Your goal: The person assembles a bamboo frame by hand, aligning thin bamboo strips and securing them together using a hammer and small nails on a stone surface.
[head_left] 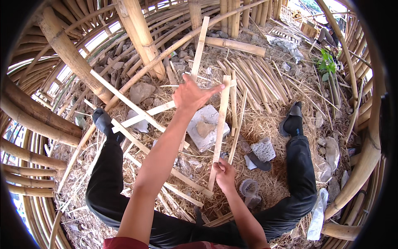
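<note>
My left hand (pixel 192 93) lies over a pale bamboo cross strip (pixel 149 115), its fingers curled and its thumb stretched to the upper end of an upright bamboo strip (pixel 223 112). Another split strip (pixel 200 45) runs away from its fingertips. Lower down, my right hand (pixel 225 176) pinches the upright strip near its bottom end. Further strips, such as a long slanting one (pixel 161 157), cross on the left to make a loose lattice. Beneath my hands sits a pale concrete block (pixel 203 139) with a brown stone (pixel 204 128) on it. My left fingertips are partly hidden.
A row of cut bamboo pieces (pixel 261 83) lies ahead right. Near my right leg are a dark knife-like tool (pixel 259 162), a grey block (pixel 264 149) and a clear plastic cup (pixel 249 189). Thick bamboo posts (pixel 139 37) and a rock (pixel 141 92) stand beyond the straw-covered ground.
</note>
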`<state>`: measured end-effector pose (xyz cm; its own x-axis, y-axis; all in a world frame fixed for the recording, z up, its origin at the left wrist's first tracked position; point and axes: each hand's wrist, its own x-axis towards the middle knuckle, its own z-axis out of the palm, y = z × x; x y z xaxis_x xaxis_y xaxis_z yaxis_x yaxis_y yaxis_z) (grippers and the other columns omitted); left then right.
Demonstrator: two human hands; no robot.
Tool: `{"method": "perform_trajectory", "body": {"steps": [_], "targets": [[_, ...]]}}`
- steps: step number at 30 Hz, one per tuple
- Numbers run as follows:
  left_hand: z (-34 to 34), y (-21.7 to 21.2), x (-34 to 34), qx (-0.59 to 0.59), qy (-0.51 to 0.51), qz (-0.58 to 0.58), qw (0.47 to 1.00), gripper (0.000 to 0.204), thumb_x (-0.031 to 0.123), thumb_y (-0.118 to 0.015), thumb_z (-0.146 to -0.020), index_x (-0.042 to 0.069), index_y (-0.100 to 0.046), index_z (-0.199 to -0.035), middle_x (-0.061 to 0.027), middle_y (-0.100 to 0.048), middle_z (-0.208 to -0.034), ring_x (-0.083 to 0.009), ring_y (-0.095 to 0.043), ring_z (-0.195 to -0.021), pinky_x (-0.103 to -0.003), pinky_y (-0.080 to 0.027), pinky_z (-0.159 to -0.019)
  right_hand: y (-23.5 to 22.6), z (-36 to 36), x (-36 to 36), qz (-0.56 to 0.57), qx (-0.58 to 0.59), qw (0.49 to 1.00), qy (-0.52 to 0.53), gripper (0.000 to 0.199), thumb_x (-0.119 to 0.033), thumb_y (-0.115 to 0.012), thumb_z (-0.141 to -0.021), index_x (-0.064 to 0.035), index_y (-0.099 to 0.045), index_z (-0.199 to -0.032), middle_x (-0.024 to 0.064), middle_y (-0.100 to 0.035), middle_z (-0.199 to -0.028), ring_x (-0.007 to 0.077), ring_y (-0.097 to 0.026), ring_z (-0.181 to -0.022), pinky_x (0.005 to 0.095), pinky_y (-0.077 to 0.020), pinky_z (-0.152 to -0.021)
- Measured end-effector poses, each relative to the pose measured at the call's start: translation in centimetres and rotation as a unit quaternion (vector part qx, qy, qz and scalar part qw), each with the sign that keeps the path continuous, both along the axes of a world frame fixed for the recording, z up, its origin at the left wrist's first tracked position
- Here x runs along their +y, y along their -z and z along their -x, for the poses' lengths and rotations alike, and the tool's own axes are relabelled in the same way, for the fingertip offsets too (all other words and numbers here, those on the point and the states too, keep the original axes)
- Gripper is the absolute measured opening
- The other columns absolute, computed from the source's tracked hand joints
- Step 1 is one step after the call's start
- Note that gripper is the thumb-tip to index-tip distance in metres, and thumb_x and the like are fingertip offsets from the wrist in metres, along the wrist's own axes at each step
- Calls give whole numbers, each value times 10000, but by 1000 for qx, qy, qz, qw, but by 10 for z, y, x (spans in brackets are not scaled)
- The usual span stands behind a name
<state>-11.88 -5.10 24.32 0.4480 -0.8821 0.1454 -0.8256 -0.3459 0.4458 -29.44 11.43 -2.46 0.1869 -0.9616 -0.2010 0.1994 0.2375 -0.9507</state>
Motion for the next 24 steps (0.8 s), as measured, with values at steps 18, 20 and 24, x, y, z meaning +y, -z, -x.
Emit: {"method": "perform_trajectory", "body": {"steps": [18, 20, 24], "targets": [[37, -28, 12, -80, 219, 13, 972, 1308, 1029, -670, -450, -103, -609, -1103, -64, -659, -714, -184, -672, -597, -308, -558, -514, -188, 91, -100, 276, 178, 935, 138, 659, -312, -654, -1030, 19, -374, -1526, 214, -473, -1492, 278, -545, -1291, 400, -484, -1046], [55, -35, 6, -76, 273, -2, 959, 1311, 1033, -664, -442, -93, -619, -1113, -68, -666, -736, -183, -671, -596, -311, -554, -505, -211, 117, -130, 401, 247, 870, 146, 577, -374, -634, -1043, 39, -512, -1426, 199, -598, -1368, 265, -662, -1112, 365, -554, -923], [63, -42, -1, -125, 324, 31, 937, 1307, 1006, -702, -436, -105, -610, -1119, -127, -689, -746, -296, -735, -705, -394, -598, -620, -231, 137, -140, 268, 202, 942, -1, 380, -295, -649, -1041, 56, -684, -1181, 143, -735, -989, 209, -733, -872, 319, -586, -767]]}}
